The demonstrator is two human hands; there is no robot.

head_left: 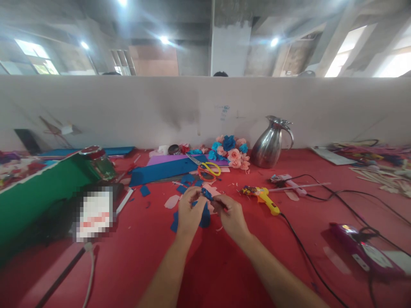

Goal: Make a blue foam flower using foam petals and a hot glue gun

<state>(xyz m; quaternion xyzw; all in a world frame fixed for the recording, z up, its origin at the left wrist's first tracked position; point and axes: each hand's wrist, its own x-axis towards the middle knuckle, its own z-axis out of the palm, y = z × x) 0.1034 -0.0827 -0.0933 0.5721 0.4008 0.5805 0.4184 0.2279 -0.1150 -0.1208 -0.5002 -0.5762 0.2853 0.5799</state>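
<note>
Between my two hands, above the red tabletop, is a small dark blue paper flower point(207, 194). The fingers of my left hand point(190, 209) pinch it from the left. My right hand point(231, 212) is closed at its lower right side, fingertips together around what looks like its dark stem. Blue paper pieces point(204, 217) and pink paper petals point(172, 201) lie on the table under and beside my hands. Just beyond them, scissors point(210, 167) with yellow handles rest on blue sheets point(160, 170). A bunch of pink and blue paper flowers point(234, 155) stands behind.
A yellow glue gun point(265, 199) lies right of my hands, its cord running toward me. Farther right is a purple power strip point(362, 248) with cables. A metal jug point(269, 143) stands near the white partition point(144, 111). To the left are a glass jar point(99, 162) and a green board point(41, 201).
</note>
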